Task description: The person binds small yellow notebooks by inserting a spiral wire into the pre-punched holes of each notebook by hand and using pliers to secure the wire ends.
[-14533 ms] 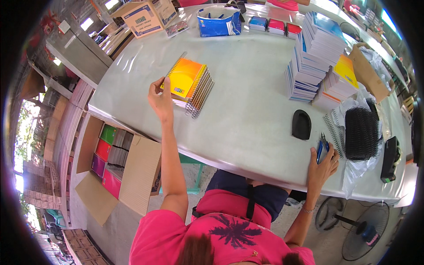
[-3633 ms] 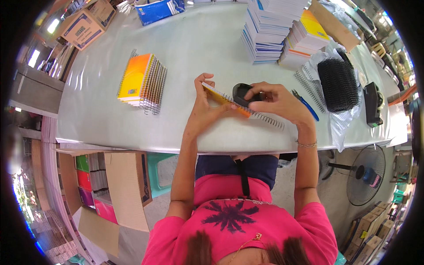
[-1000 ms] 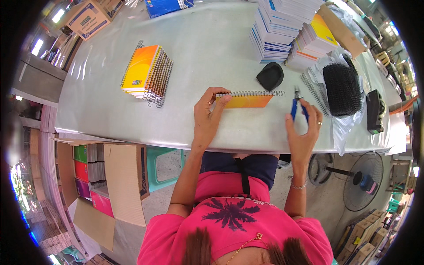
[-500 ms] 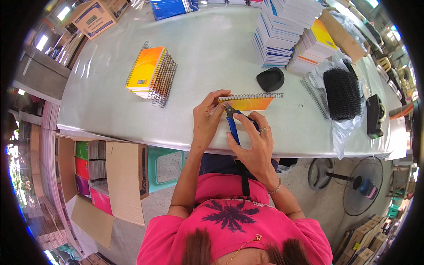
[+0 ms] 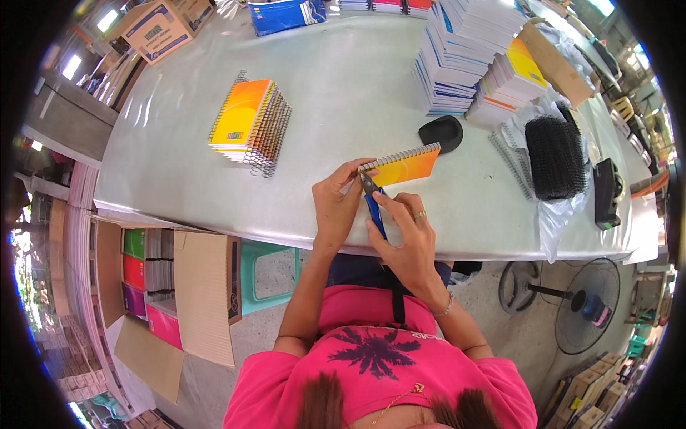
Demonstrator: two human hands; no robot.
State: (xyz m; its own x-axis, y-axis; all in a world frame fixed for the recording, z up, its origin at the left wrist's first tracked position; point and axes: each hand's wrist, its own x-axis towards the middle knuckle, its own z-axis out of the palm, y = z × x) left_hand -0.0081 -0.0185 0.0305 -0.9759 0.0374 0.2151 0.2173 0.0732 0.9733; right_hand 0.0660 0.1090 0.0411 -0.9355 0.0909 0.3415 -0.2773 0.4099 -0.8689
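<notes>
My left hand grips the left end of a yellow-orange spiral notebook above the table. A metal coil runs along the notebook's upper edge, which slants up to the right. Closed round blue-handled wire cutters, my right hand keeps their jaws at the coil's left end, beside my left fingertips. Whether the jaws touch the wire is too small to tell. A black, rounded pad-like object lies just behind the notebook. Farther left stands a stack of similar spiral notebooks, with coil ends sticking out.
Tall book stacks stand at the back right. A bundle of black coils rests on plastic near a black tape dispenser. An open carton of books, a green stool and a fan stand below the table edge.
The notebook has tilted, its right end rising toward the black pad. The coil tail past its right end no longer shows. The cutters' handles have come closer together.
</notes>
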